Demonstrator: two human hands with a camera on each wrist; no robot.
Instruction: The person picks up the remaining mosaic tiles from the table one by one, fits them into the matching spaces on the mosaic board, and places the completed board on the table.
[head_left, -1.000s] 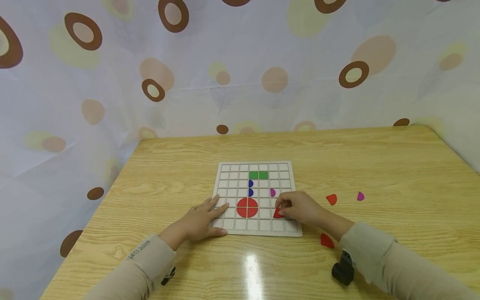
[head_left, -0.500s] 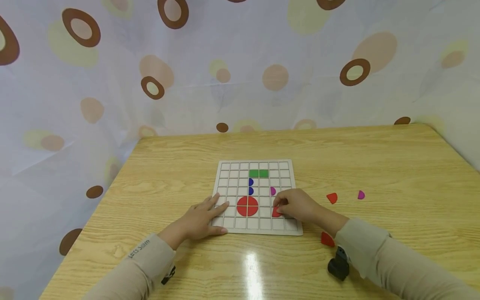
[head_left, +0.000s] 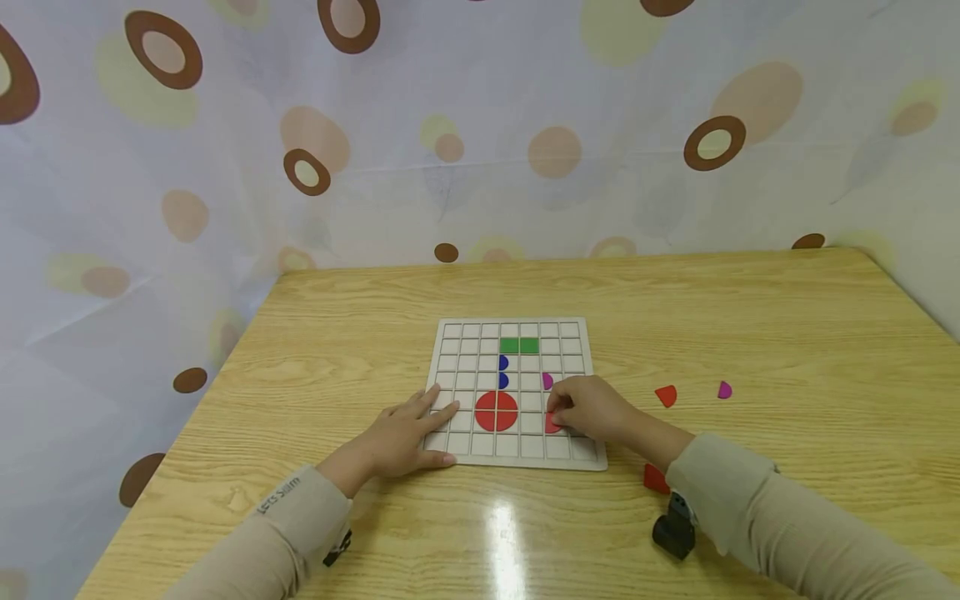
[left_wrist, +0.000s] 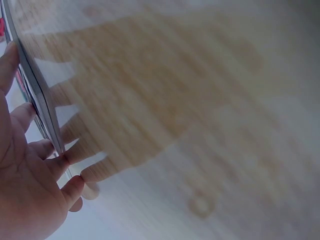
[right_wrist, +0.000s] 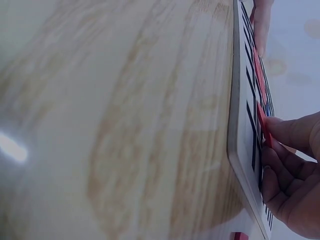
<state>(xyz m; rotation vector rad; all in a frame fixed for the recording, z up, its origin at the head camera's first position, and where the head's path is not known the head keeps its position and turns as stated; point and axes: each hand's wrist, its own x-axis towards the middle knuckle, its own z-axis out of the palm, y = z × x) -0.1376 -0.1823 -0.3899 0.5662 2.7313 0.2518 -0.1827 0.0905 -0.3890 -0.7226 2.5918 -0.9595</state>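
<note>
A white gridded board point(head_left: 532, 423) lies on the wooden table. My left hand point(head_left: 395, 437) rests spread on its left edge, fingertips on the border squares. My right hand point(head_left: 597, 408) pinches a red quarter-circle tile point(head_left: 552, 423) on the right side of the grid. In the right wrist view, the thumb and a finger hold this tile point(right_wrist: 263, 122) low over the board; fingers hide part of it. Red quarter-circles point(head_left: 487, 402) form a full circle left of it. Two blue half-circles point(head_left: 503, 363), two green tiles point(head_left: 509, 346) and a magenta half-circle point(head_left: 547, 381) also sit in squares.
Right of the board lie a loose red quarter-circle point(head_left: 667, 396) and a magenta half-circle point(head_left: 724, 390). Another red tile point(head_left: 655, 477) is partly covered by the right sleeve. A black wrist camera point(head_left: 673, 535) hangs below that sleeve. A patterned cloth point(head_left: 495, 200) hangs behind the table.
My right hand and the pinched red tile have moved slightly left and turned a little. The right sleeve now covers part of the nearest loose red tile. The left hand stays put.
</note>
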